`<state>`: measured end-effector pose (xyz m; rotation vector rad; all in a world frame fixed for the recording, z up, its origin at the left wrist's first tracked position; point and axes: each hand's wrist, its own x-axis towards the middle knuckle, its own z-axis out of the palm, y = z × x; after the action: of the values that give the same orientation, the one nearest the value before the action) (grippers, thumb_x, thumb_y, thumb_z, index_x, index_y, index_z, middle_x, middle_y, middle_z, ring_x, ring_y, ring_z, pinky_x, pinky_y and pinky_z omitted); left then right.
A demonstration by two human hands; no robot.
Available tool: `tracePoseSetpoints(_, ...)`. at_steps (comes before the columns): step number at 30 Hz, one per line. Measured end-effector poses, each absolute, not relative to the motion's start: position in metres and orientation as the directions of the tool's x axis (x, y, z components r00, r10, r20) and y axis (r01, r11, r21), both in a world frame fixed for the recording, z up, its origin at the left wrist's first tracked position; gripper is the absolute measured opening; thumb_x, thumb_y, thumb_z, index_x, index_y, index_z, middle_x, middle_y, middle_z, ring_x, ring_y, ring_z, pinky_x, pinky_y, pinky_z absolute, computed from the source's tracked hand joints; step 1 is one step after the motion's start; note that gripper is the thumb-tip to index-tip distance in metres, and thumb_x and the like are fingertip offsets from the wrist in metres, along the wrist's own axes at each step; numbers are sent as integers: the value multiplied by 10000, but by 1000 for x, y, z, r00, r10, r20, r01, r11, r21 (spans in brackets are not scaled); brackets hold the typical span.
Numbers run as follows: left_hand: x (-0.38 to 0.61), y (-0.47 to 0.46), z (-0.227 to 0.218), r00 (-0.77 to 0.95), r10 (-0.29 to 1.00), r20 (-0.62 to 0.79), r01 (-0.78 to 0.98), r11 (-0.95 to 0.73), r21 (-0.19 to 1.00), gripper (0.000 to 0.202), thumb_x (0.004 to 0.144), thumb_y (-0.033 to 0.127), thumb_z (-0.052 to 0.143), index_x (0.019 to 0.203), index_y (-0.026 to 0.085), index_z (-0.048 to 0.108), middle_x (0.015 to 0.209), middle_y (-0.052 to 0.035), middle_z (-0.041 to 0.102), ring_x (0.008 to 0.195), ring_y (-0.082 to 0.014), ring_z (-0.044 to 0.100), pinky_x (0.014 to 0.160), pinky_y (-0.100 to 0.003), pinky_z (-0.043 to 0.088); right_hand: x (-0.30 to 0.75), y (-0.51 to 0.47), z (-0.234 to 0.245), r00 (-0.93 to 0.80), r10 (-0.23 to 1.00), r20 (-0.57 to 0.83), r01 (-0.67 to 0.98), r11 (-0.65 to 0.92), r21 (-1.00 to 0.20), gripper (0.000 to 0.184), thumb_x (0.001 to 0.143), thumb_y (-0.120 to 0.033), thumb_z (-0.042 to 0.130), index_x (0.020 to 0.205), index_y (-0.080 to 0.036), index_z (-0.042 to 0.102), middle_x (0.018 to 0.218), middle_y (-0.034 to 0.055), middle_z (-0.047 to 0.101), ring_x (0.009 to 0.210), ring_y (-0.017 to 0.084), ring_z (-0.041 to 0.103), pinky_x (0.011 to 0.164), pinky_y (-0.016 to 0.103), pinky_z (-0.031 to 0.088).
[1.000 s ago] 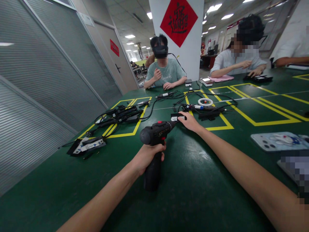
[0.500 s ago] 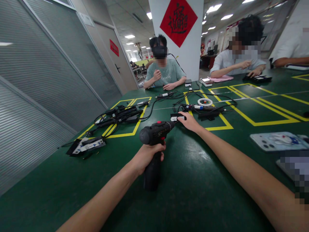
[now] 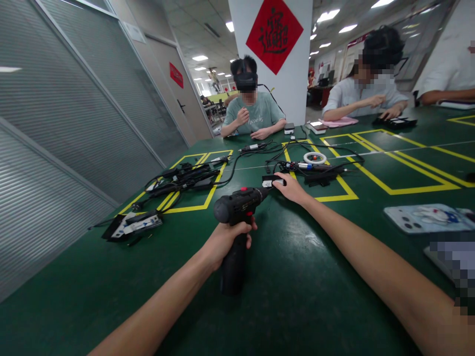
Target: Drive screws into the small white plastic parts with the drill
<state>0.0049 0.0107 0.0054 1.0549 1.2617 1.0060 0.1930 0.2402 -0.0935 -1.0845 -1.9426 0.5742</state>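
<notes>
In the middle of the head view, my left hand (image 3: pixel 230 242) is wrapped round the handle of a black cordless drill (image 3: pixel 237 205) with red buttons. The drill's chuck points forward and to the right. Its tip meets, or comes very close to, a small black and white piece (image 3: pixel 267 182) on the green table. My right hand (image 3: pixel 291 188) grips that piece from the right with thumb and fingers. What the piece is exactly I cannot make out. Just beyond my right hand lie a soldering iron (image 3: pixel 309 167) and a white ring-shaped roll (image 3: pixel 314 157).
Black cables (image 3: pixel 185 178) are heaped at the left inside yellow tape marks on the green table (image 3: pixel 282 306). Nearer sits a black and white part (image 3: pixel 135 225) with small bits beside it. A phone (image 3: pixel 426 218) lies at the right. Across the table sit several people.
Almost nothing differs. My hands, the drill and the small piece keep their places, and the view has shifted very slightly.
</notes>
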Motion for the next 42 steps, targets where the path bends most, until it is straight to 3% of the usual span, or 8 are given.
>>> tracePoseSetpoints(9, 3, 9, 2, 54, 973, -226, -34, 228, 973, 246, 780, 249, 635, 994, 134, 604, 950, -58, 651, 560, -108, 564, 559, -262, 435, 192, 238, -93, -298, 852, 431, 511, 524, -682, 493, 869, -369, 615, 1332, -204, 586, 1267, 111, 620, 1139, 242, 591, 1024, 388, 439)
tracePoseSetpoints(16, -9, 6, 20, 134, 976, -169, 209, 139, 968, 186, 762, 231, 630, 934, 161, 638, 936, -53, 661, 550, -123, 564, 566, -278, 450, 193, 237, -93, -299, 848, 437, 502, 529, -684, 507, 872, -390, 612, 1339, -196, 581, 1264, 118, 612, 1157, 249, 579, 1032, 391, 434)
tracePoseSetpoints(21, -37, 2, 37, 244, 962, -120, 575, -44, 817, 305, 686, 282, 768, 973, 194, 717, 828, -48, 707, 675, -221, 634, 649, -316, 501, 193, 236, -90, -309, 857, 413, 493, 515, -701, 530, 870, -369, 624, 1361, -176, 570, 1275, 125, 611, 1164, 244, 582, 1038, 378, 436)
tracePoseSetpoints(26, -40, -6, 48, 370, 915, -163, 752, -192, 630, 466, 696, 351, 785, 1150, 273, 718, 1113, -71, 724, 1002, -330, 651, 838, -351, 486, 196, 236, -87, -310, 880, 361, 462, 471, -752, 578, 867, -384, 632, 1405, -195, 537, 1367, 116, 573, 1243, 243, 547, 1086, 387, 401)
tracePoseSetpoints(29, -27, -10, 44, 417, 881, -221, 796, -237, 557, 448, 731, 351, 744, 1173, 291, 700, 1106, -75, 716, 1013, -328, 645, 842, -357, 472, 198, 242, -89, -304, 898, 318, 385, 421, -821, 547, 898, -355, 581, 1418, -198, 524, 1427, 100, 543, 1312, 231, 505, 1128, 389, 356)
tracePoseSetpoints(34, -4, -9, 24, 442, 884, -151, 833, -342, 436, 488, 695, 205, 682, 1176, 285, 667, 1055, -81, 704, 906, -311, 672, 767, -357, 468, 201, 250, -89, -272, 921, 279, 279, 353, -893, 447, 915, -314, 545, 1346, -208, 602, 1410, 65, 571, 1330, 216, 502, 1158, 391, 312)
tracePoseSetpoints(38, 1, -7, 13, 467, 859, -212, 864, -392, 316, 585, 691, 205, 646, 1267, 268, 567, 1201, -92, 637, 953, -299, 667, 824, -390, 495, 202, 253, -88, -238, 934, 266, 213, 317, -924, 400, 886, -255, 565, 1270, -200, 665, 1341, 65, 628, 1269, 213, 553, 1137, 379, 338)
tracePoseSetpoints(42, 2, -7, 11, 519, 813, -263, 839, -428, 336, 689, 708, 219, 620, 1375, 265, 450, 1375, -99, 533, 1113, -299, 625, 942, -419, 506, 202, 261, -94, -240, 936, 258, 159, 301, -940, 376, 855, -228, 583, 1209, -200, 705, 1222, 60, 694, 1132, 208, 621, 1084, 382, 394)
